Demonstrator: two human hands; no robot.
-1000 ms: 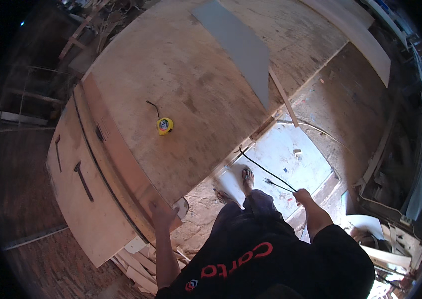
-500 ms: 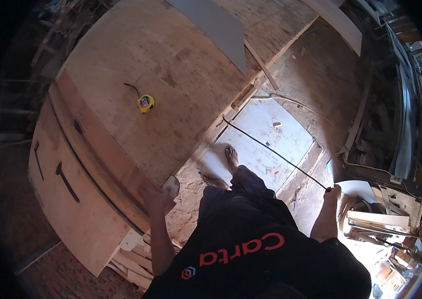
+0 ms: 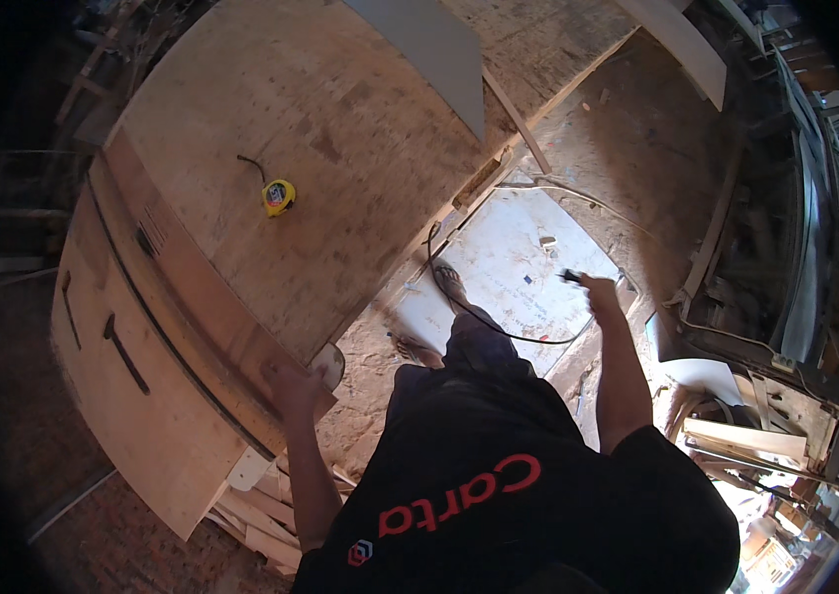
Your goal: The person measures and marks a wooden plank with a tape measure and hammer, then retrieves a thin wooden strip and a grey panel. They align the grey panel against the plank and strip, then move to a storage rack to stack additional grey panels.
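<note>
My right hand [image 3: 599, 294] is closed around a black cable [image 3: 499, 328], above the white sheet on the floor. A short dark end piece [image 3: 570, 276], perhaps a plug, sticks out past the fingers. From the hand the cable hangs in a slack loop across my legs, then rises to the edge of the wooden worktop [image 3: 340, 198]. My left hand [image 3: 291, 390] lies on the near end of a reddish wooden strip [image 3: 192, 262], thumb apart from the fingers; the fingertips blend into the wood. Close by it is a pale rounded piece [image 3: 331, 364].
On the worktop lie a yellow tape measure [image 3: 279, 197] and a grey panel [image 3: 429, 54]. Two hammers, one of them here [image 3: 124, 351], rest on the left board [image 3: 157, 426]. Offcuts [image 3: 256, 520] are stacked below. A white sheet [image 3: 509, 238] covers floor by my bare feet.
My right hand has moved up and inward, away from the right side. The cable, stretched straight before, now sags in a loop. My left hand stays on the strip.
</note>
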